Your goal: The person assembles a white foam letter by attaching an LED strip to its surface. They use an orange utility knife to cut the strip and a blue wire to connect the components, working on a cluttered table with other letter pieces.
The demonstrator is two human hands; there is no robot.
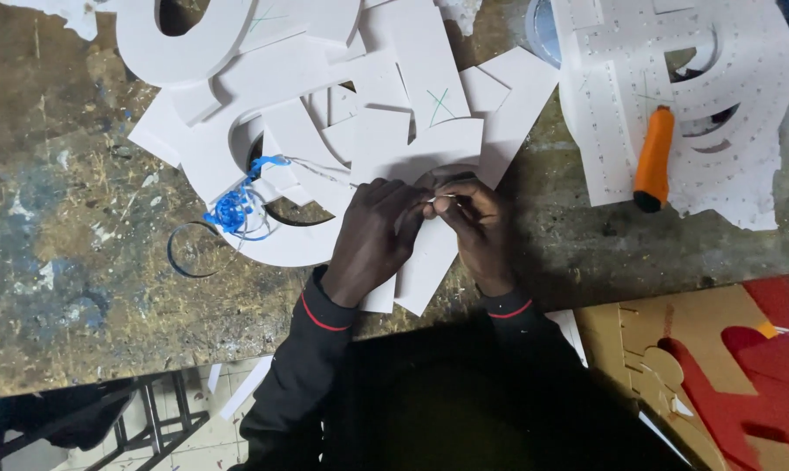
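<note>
Two hands meet over white foam cutouts (pixel 385 131) piled on a stained tabletop (pixel 80 201), the left hand (pixel 372 235) and right hand (pixel 477 227) both pinching a thin white strip (pixel 442 201) with curled fingertips.

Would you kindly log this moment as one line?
left hand: pinching thin strip | right hand: same | under: white foam letters | orange knife: idle
</note>
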